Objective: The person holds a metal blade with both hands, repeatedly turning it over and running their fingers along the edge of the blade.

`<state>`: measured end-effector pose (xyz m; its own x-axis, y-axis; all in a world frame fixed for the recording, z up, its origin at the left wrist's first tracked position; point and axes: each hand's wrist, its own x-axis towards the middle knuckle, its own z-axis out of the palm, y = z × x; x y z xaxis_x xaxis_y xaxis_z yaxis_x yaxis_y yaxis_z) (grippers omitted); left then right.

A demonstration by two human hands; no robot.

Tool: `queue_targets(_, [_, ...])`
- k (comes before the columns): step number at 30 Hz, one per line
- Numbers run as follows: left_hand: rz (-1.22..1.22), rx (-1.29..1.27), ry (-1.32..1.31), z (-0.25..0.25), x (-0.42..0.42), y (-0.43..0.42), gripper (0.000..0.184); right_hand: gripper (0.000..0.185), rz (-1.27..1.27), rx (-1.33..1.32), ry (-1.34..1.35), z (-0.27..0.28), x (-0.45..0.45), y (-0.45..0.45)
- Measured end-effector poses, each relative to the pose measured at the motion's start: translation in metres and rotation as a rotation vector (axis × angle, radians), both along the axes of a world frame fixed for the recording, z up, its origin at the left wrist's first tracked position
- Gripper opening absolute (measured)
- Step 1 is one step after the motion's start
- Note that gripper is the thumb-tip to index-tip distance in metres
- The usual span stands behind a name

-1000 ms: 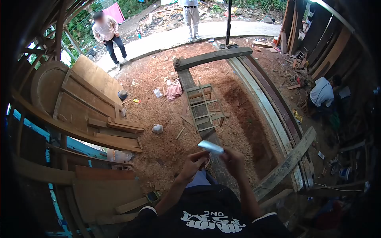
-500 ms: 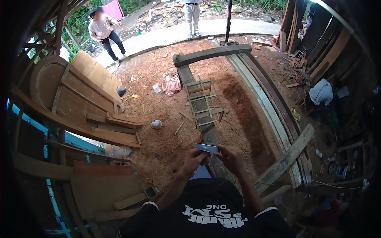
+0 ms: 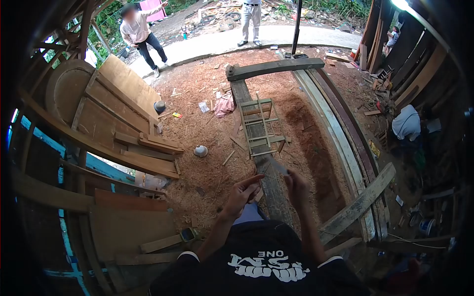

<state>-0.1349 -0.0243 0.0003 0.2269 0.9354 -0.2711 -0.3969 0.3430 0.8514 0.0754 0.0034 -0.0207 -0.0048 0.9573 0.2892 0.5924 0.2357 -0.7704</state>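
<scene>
One thin, pale blade-like strip [image 3: 278,166] was out over the middle, its near end gripped in the closed right hand [image 3: 298,190], its tip slanting away toward one slatted wooden frame [image 3: 266,140]. The left hand [image 3: 241,197] sat just beside, fingers curled, index finger straightened toward the right; I couldn't tell whether it held anything. The frame lay on one long dark plank [image 3: 274,192] running out beyond both hands. One pink cloth [image 3: 223,105] and one white dome-shaped object [image 3: 200,151] rested on the shavings to the left. On the right, one slanting board [image 3: 360,202] cut across several long boards [image 3: 336,138], and one thick beam [image 3: 276,68] crossed the plank's far end. I counted three other people clearly: two standing at the far side, one crouched at the right.
</scene>
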Motion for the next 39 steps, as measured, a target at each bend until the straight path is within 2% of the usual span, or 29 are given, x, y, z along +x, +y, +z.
queue_targets(1, [-0.005,0.012,-0.006,-0.001,0.002,-0.002,0.034,0.024,0.049,0.029,-0.046,0.008,-0.001,-0.006])
queue_targets(2, [-0.011,0.011,0.03,0.0,0.003,-0.004,0.034,0.023,0.208,0.153,-0.002,0.02,-0.004,-0.011])
queue_targets(5, [-0.023,0.023,0.072,0.002,0.01,-0.002,0.034,0.022,0.221,0.143,-0.026,0.016,0.001,-0.012])
queue_targets(6, [-0.019,0.025,0.045,0.002,0.011,0.001,0.034,0.023,0.097,0.144,-0.007,0.012,0.003,-0.008])
queue_targets(9, [-0.042,0.045,0.062,0.0,0.009,0.006,0.034,0.024,-0.044,0.083,0.028,0.011,0.007,-0.008])
queue_targets(10, [-0.043,0.049,0.091,-0.003,0.011,0.006,0.033,0.028,0.003,0.088,-0.088,0.02,0.006,-0.014])
queue_targets(13, [-0.055,0.034,0.083,0.006,0.018,0.006,0.03,0.031,0.171,0.227,-0.064,0.016,0.003,-0.018])
queue_targets(18, [-0.007,-0.02,0.055,-0.011,0.012,0.013,0.031,0.035,0.042,0.191,-0.137,0.014,0.01,-0.003])
queue_targets(22, [-0.039,-0.004,0.094,-0.01,0.006,0.007,0.035,0.029,0.226,0.29,-0.085,0.018,-0.011,-0.01])
queue_targets(25, [-0.064,-0.013,0.055,-0.002,-0.001,0.004,0.037,0.026,0.048,0.212,-0.082,0.015,-0.003,0.006])
queue_targets(26, [-0.071,-0.016,0.033,-0.002,-0.004,0.003,0.038,0.023,-0.072,0.174,-0.055,-0.001,0.001,0.014])
queue_targets(29, [-0.066,-0.035,0.014,-0.002,-0.01,0.0,0.039,0.023,0.048,0.233,-0.136,0.014,-0.007,0.009])
queue_targets(31, [-0.047,-0.02,0.032,-0.006,-0.011,-0.001,0.038,0.022,0.28,0.272,-0.076,0.008,-0.02,0.001])
queue_targets(33, [-0.036,0.008,0.055,-0.007,-0.011,0.002,0.037,0.022,0.298,0.292,-0.105,0.014,-0.02,0.003])
queue_targets(35, [-0.024,0.037,0.088,-0.004,-0.015,0.006,0.038,0.024,0.071,0.223,-0.052,0.0,-0.015,0.017])
queue_targets(36, [-0.049,0.034,0.022,0.009,-0.018,0.007,0.039,0.025,-0.044,0.183,-0.022,-0.002,-0.014,0.019])
queue_targets(39, [-0.062,0.072,0.041,0.004,-0.022,0.005,0.038,0.025,-0.037,0.131,-0.041,0.005,-0.011,0.019])
